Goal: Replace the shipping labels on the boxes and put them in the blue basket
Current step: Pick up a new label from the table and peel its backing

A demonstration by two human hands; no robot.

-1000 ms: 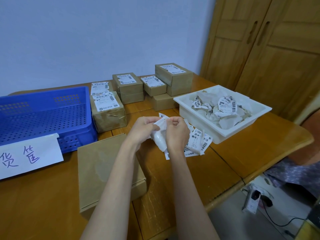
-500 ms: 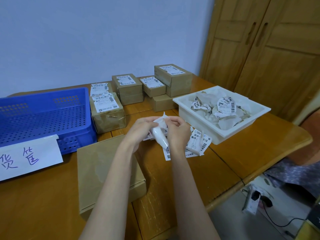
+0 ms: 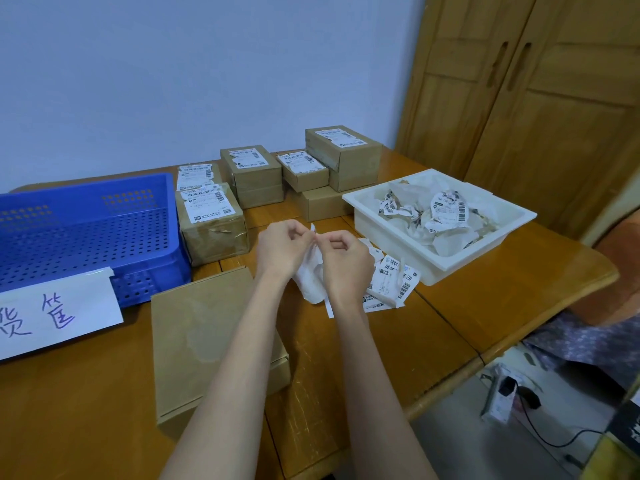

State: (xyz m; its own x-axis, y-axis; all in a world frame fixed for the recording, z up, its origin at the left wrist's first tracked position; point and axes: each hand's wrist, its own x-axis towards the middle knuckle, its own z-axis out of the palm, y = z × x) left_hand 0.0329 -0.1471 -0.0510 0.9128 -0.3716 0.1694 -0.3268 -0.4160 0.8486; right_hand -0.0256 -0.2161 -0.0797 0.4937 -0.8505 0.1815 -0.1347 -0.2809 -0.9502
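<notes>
Two bare forearms reach in from the near edge of a wooden worktop (image 3: 450,306). The left hand (image 3: 282,249) and the right hand (image 3: 346,263) are raised together above the middle of the worktop, fingertips almost touching. Both pinch the top edge of a white label sheet (image 3: 311,280), which hangs crumpled between and below them; whether it is a label or its backing paper cannot be told.

Directly under the left forearm, near the front edge, lies a flat brown cardboard box (image 3: 194,341) with a bare top showing a pale patch. Just right of the hands, a loose pile of printed shipping labels (image 3: 391,282) with barcodes lies on the wood, touching the near wall of a white plastic tray (image 3: 391,233). The tray holds crumpled torn labels and backing paper (image 3: 443,213).

The blue basket (image 3: 86,233), perforated, sits at the left edge of the worktop. A white paper sign (image 3: 55,310) with blue handwritten characters is taped to its front wall. Just beside the basket's right wall stands a taped brown box with a label (image 3: 211,223) on top. Behind it, along the far edge, more labelled brown boxes (image 3: 301,164) are stacked in a row.

A pale blue wall rises behind the worktop. A wooden wardrobe (image 3: 536,98) with two doors stands at the right. On the floor at the lower right lie a power strip (image 3: 498,400) and a black cable.
</notes>
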